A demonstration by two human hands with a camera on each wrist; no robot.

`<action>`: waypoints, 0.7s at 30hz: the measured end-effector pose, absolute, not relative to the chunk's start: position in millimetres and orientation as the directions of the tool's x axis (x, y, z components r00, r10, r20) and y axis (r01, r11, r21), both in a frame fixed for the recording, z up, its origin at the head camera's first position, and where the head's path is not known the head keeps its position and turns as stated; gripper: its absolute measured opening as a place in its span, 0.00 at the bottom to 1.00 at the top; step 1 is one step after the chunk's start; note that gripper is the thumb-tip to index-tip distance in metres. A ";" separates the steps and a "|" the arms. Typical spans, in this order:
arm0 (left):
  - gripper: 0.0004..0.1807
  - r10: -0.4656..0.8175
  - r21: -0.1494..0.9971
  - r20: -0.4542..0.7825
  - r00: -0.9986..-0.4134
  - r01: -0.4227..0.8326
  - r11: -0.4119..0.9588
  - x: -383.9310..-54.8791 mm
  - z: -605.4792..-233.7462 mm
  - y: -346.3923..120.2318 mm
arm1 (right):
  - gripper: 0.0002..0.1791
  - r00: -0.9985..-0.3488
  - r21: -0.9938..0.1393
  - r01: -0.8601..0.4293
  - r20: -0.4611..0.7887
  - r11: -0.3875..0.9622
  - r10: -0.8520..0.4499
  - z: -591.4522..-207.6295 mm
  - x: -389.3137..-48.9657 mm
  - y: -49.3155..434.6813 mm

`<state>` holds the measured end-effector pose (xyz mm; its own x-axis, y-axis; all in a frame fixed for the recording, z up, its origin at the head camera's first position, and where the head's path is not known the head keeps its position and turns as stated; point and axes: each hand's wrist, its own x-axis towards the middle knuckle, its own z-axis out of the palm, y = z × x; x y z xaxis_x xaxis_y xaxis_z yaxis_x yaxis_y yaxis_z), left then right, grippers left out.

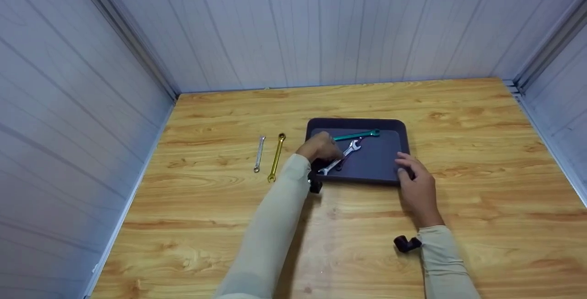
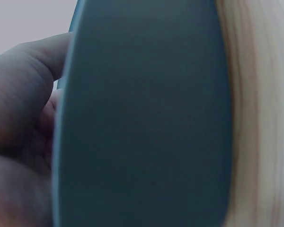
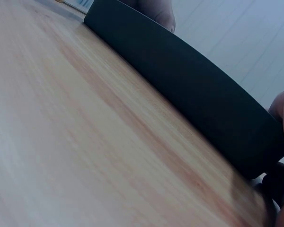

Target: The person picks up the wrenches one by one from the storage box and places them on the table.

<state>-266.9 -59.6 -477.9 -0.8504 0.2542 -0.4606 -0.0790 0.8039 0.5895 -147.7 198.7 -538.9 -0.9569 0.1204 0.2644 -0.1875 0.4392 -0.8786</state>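
A dark grey tray [image 1: 376,180] sits on the table. Inside it lie a green wrench [image 1: 362,135], a silver wrench [image 1: 352,147] and a dark purple wrench [image 1: 339,167] partly under the silver one. My left hand [image 1: 322,146] reaches over the tray's left side, fingers curled down at the silver wrench. Its fingertips are hidden, and the tray wall [image 2: 142,113] blocks them in the left wrist view. My right hand [image 1: 418,191] holds the tray's front right corner, with fingers and thumb over the rim. The right wrist view shows the tray's front wall [image 3: 180,85].
Left of the tray, a gold wrench [image 1: 277,157] and a small silver wrench [image 1: 259,154] lie side by side on the wooden table [image 1: 206,225]. Pale panelled walls [image 1: 298,28] stand behind and at both sides.
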 end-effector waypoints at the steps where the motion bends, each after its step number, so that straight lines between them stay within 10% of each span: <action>1: 0.29 0.257 0.601 -0.464 -0.848 -0.089 0.794 -266.5 -477.8 -60.8 | 0.15 -0.958 -0.879 -0.185 0.262 0.440 0.119 -538.8 -147.5 198.1; 21: 0.23 0.334 0.655 -0.428 -0.840 -0.033 0.755 -265.1 -477.4 -67.0 | 0.15 -0.959 -0.884 -0.174 0.252 0.433 0.130 -538.3 -146.7 197.6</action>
<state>-265.1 -67.0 -477.4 -0.8398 0.3344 -0.4278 -0.0331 0.7549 0.6550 -146.7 197.6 -538.3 -0.9591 0.1297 0.2518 -0.1735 0.4335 -0.8843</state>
